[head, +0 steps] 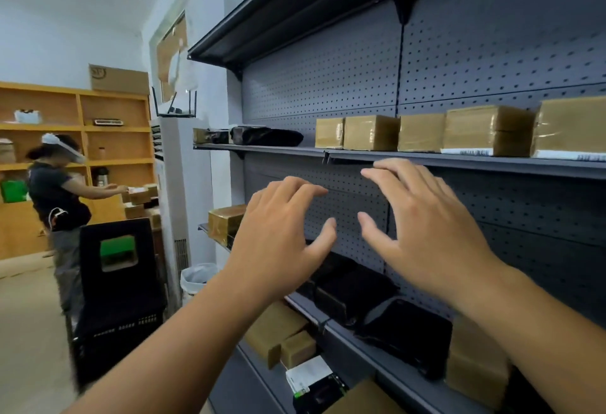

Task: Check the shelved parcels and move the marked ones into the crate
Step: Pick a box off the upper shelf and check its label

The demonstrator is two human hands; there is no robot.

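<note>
Parcels (488, 129) are brown boxes wrapped in glossy tape.

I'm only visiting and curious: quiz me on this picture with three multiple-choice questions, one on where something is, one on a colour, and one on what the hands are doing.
1. Where is the black crate?
A) beside the shelving, to its left
B) on the top shelf
C) on a table

2. What colour are the taped boxes in the row on the upper shelf?
A) red
B) brown
C) white

3. What are the left hand and right hand doing?
A) gripping one box together
B) tearing tape
C) raised, empty, fingers spread

Answers:
1 A: it stands low at the left of the unit.
2 B: every box in that row is brown under clear tape.
3 C: both hover before the pegboard and hold nothing.
</note>
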